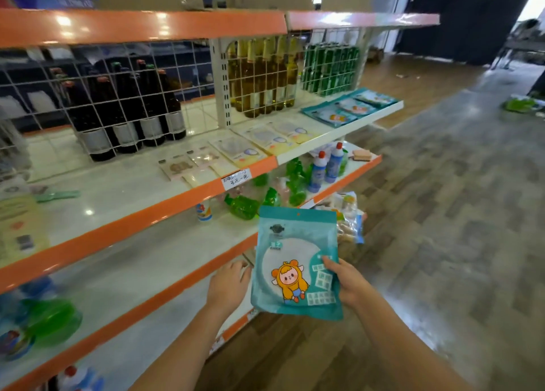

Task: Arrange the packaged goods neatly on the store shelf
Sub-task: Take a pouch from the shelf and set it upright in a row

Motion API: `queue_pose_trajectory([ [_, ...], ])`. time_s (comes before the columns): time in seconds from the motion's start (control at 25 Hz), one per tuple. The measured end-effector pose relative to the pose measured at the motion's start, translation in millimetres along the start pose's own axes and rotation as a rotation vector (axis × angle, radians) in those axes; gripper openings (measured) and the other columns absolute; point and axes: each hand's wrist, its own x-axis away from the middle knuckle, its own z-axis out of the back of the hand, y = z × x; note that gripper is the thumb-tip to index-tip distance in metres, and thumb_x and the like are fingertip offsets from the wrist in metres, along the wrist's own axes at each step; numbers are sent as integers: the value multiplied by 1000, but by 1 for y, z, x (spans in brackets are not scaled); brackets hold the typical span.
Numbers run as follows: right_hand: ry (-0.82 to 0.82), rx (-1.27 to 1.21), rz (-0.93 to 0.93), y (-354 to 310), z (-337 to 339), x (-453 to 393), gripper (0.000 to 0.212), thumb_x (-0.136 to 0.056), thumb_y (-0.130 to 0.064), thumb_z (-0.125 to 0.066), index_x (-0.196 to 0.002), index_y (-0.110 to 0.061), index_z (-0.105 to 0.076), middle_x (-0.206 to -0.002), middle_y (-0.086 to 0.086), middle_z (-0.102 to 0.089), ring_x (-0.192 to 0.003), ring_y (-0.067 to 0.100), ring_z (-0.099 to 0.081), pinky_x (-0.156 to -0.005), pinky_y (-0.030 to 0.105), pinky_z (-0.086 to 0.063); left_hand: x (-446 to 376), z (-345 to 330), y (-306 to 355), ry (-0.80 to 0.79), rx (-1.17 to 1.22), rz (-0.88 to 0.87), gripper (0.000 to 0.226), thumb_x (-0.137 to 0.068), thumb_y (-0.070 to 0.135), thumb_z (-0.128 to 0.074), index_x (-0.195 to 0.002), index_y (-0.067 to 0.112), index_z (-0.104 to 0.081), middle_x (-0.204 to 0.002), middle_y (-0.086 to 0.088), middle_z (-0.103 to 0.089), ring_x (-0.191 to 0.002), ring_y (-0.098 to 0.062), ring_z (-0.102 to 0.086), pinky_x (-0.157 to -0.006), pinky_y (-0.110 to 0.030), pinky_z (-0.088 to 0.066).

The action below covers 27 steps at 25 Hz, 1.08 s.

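Observation:
A teal packet [295, 261] with a cartoon figure in orange stands upright in front of the lower shelves. My right hand [345, 281] grips its right edge, thumb across the front. My left hand [228, 284] is at the packet's left edge, its fingers going behind the packet, so I cannot see whether they grip it. On the middle shelf [124, 193] lie flat rows of packets: pale yellow ones [259, 142] in the centre, several teal ones [348, 107] at the far right end.
Dark bottles [126, 110], yellow bottles [262, 75] and green cans [330, 66] stand behind a wire grid. The shelf below holds green refill pouches [241, 207] and blue bottles [324, 166]. Snack bags [348, 222] sit lower down. Wooden floor stretches to the right.

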Motion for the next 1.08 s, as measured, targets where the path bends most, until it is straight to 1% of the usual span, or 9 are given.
queue_pose_trajectory([
  [0.04,7,-16,9,-5,9,-1,13,-95,-15,-52,-101,-4,-55,-93,16,-65,-81,30,-64,-66,42,-54,-7,-1,10,-3,-14,-24,35,-101,34,-32,-117,18,-59,-119,-2,-62,-108,-19,-57,-90,-33,-46],
  [0.16,30,-55,36,-22,35,-3,11,-95,-14,-52,-100,-4,-55,-89,15,-66,-78,30,-64,-66,43,-53,-28,-6,40,-26,-41,-89,36,-100,33,-33,-123,17,-56,-121,-3,-61,-111,-21,-55,-90,-33,-44],
  [0.28,56,-78,56,-44,64,-8,12,-96,-14,-52,-99,-4,-55,-87,14,-66,-76,29,-64,-64,41,-53,-51,-13,75,-63,-74,-123,34,-100,35,-32,-116,18,-58,-116,-2,-62,-108,-21,-55,-85,-33,-43],
  [0.36,74,-98,70,-62,86,-12,12,-96,-15,-52,-99,-4,-54,-87,14,-65,-76,29,-64,-64,41,-53,-69,-20,98,-73,-86,-146,33,-100,37,-32,-111,20,-58,-113,-1,-62,-108,-21,-55,-86,-35,-45],
  [0.48,101,-113,90,-89,121,-20,11,-96,-15,-51,-97,-4,-53,-87,15,-65,-76,29,-63,-63,40,-53,-92,-30,133,-86,-118,-205,34,-100,39,-33,-114,22,-58,-114,-1,-62,-111,-21,-54,-88,-34,-43],
  [0.6,129,-120,112,-114,152,-25,11,-97,-14,-50,-94,-4,-54,-82,14,-64,-72,28,-62,-62,40,-51,-111,-39,170,-80,-156,-287,35,-101,37,-33,-115,19,-59,-115,-1,-62,-110,-19,-54,-87,-32,-40],
  [0.88,180,-114,123,-163,221,-40,12,-96,-14,-50,-93,-3,-53,-70,11,-64,-63,26,-62,-60,39,-50,-165,-58,237,-89,-149,-332,33,-98,39,-36,-111,23,-61,-113,1,-64,-107,-19,-57,-89,-35,-45],
  [1.0,205,-146,113,-177,240,-52,13,-96,-15,-50,-93,-4,-53,-70,10,-65,-57,23,-65,-58,37,-50,-187,-62,267,-104,-131,-370,33,-98,38,-36,-111,22,-62,-112,1,-65,-106,-19,-57,-88,-35,-46],
  [1.08,221,-173,113,-188,251,-62,13,-97,-15,-49,-91,-4,-53,-72,10,-64,-59,23,-64,-57,36,-50,-206,-68,287,-128,-117,-397,32,-97,38,-36,-107,23,-62,-110,0,-65,-105,-20,-57,-88,-37,-46],
])
